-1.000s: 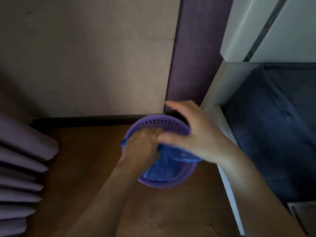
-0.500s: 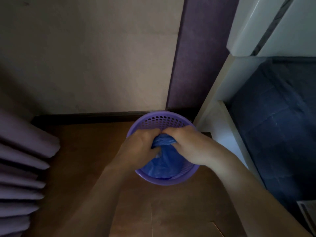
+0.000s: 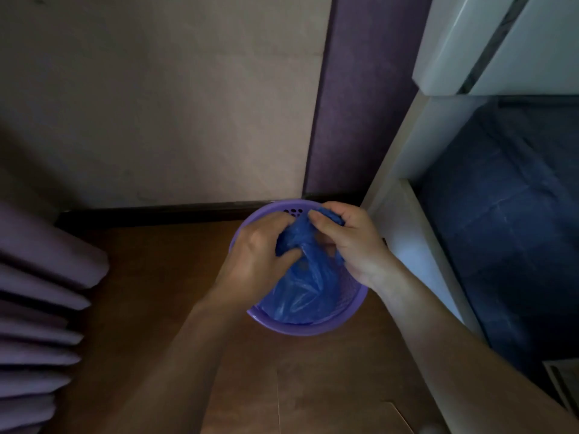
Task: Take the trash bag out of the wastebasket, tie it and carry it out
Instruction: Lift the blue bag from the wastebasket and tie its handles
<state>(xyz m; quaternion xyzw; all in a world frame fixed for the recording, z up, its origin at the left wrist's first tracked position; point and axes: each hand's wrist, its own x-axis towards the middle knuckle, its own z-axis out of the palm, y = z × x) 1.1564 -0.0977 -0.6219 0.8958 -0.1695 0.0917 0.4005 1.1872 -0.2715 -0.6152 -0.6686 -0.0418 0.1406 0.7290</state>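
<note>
A round purple plastic wastebasket (image 3: 308,327) with a perforated wall stands on the brown wooden floor (image 3: 163,292), close to the dark baseboard (image 3: 156,211) where the pale wall (image 3: 156,98) meets a vertical purple panel (image 3: 360,98). Inside the wastebasket sits a thin blue plastic trash bag (image 3: 300,289), its lower part still down in the basket and its upper edge gathered into a crumpled bunch above the rim. Both of the person's bare hands are closed on that bunch. The left hand (image 3: 260,252) comes in from the lower left, its fingers curled over the gathered plastic and its thumb pressed against the bag's front. The right hand (image 3: 351,242) comes in from the lower right, its fingers wrapped around the far side of the bunch with the thumb on top, a fold of blue plastic showing above the knuckles. The two hands are touching or nearly touching over the middle of the basket. Just to the right of the wastebasket rises a white bed frame (image 3: 404,220), and beyond it lies dark blue bedding (image 3: 507,233). At the left edge of the view hang the folds of a purple curtain (image 3: 37,308), well apart from the wastebasket. The room is dim, and fine detail of the bag's contents cannot be made out.
</note>
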